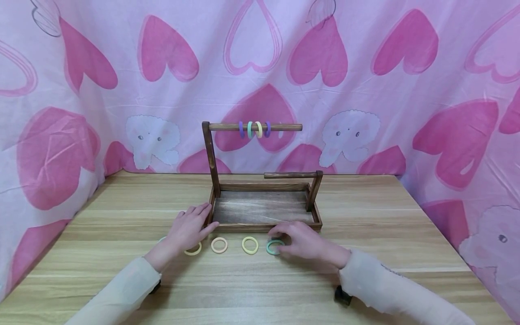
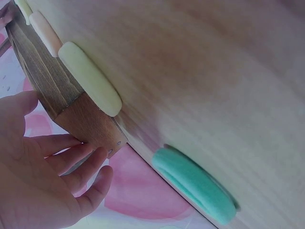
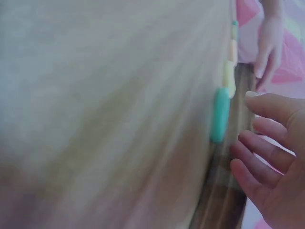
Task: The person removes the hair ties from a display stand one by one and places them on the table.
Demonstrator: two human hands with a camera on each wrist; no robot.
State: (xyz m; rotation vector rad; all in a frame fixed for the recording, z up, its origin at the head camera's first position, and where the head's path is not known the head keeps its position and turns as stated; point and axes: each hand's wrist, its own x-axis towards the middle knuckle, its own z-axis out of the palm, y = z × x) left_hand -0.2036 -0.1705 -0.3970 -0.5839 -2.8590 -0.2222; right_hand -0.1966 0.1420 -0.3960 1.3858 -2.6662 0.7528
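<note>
The counter [image 1: 252,293] had a pale, streaked wood-grain top, and a soft pink cloth [image 1: 361,97] printed with hearts hung creased behind it. On it stood a dark-brown wooden stand [image 1: 243,226], a shallow rectangular tray with a tall post at the left and a short one at the right. The tall post's round upper rod [image 1: 224,127] ran through four smooth rings: a purple ring [image 1: 241,130], a mint one, a cream one and another purple. The shorter post's lower rod [image 1: 286,175] was bare.

Along the tray's front lay a thick, rounded green ring [image 3: 220,114], a yellow ring [image 3: 229,78], a peach ring [image 2: 46,34], a pale-yellow ring [image 2: 90,78] and, farthest left, a teal ring [image 2: 195,185].

The right hand [image 1: 302,240] held nothing; its fingers were gently bent and parted around the green ring, a gap showing between. The left hand [image 1: 188,229], empty, had fingers loosely spread at the tray's left end; whether they touched it could not be told.
</note>
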